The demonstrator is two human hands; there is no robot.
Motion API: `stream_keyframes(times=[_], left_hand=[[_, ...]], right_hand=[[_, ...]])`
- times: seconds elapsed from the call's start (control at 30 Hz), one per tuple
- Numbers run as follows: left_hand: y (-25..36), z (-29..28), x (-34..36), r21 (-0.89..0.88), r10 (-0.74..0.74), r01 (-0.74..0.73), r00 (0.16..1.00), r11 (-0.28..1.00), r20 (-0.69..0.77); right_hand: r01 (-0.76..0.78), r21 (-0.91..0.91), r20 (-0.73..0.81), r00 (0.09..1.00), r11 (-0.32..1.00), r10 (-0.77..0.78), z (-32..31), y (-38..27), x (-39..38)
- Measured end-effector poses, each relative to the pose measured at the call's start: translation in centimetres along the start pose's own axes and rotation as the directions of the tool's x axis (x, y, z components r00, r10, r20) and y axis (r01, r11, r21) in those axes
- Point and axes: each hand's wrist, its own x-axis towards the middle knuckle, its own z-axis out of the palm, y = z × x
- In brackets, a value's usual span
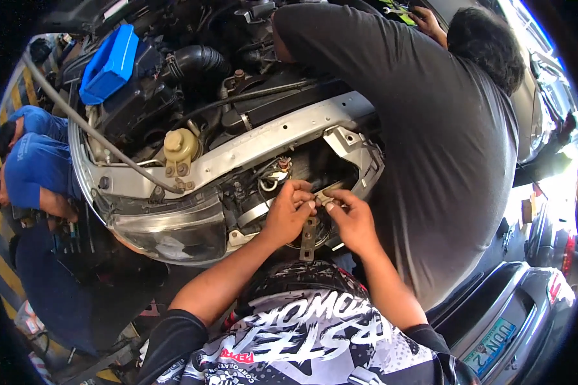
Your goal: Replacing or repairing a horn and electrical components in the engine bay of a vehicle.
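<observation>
Two bare hands work close together on the near side of a long silver metal crossbar (257, 142), which serves as the landmark here. The left hand (292, 215) has its thumb and fingertips bunched; the right hand (350, 221) has its thumb and forefinger bent toward them. What either one pinches is too small to tell. A flat, dark metal strip with holes (307, 240) stands just below the left fingertips, nearer the wearer than the crossbar. A clear-lensed headlight (173, 232) sits below the crossbar's left part. Just beyond the crossbar is a yellowish plastic reservoir (181, 145), and farther beyond it a bright blue plastic container (111, 65). A co-worker in a dark grey shirt (430, 128) leans over the crossbar's right end.
</observation>
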Motion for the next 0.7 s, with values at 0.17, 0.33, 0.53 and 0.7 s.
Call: stream_keyframes(times=[0.17, 0.33, 0.53, 0.7], left_hand=[[0.3, 0.1, -0.5, 0.005, 0.001, -0.001, 1.0, 1.0, 0.026], [0.2, 0.4, -1.0, 0.198, -0.014, 0.021, 0.999, 0.98, -0.035], [0.8, -0.1, -1.2, -0.009, -0.011, 0.01, 0.998, 1.0, -0.066], [1.2, 0.2, -1.6, 0.075, 0.012, -0.009, 0.999, 0.997, -0.05]], right_hand=[[0.097, 0.029, -0.013, 0.995, 0.995, -0.096, 1.3, 1.4, 0.9], [0.058, 0.001, 0.014, 0.998, 0.998, -0.058, 2.2, 1.3, 1.0], [0.213, -0.095, -0.018, 0.976, 0.972, -0.216, 2.7, 2.2, 1.2], [0.196, -0.188, 0.004, 0.98, 0.962, -0.199, 2.5, 1.3, 0.5]])
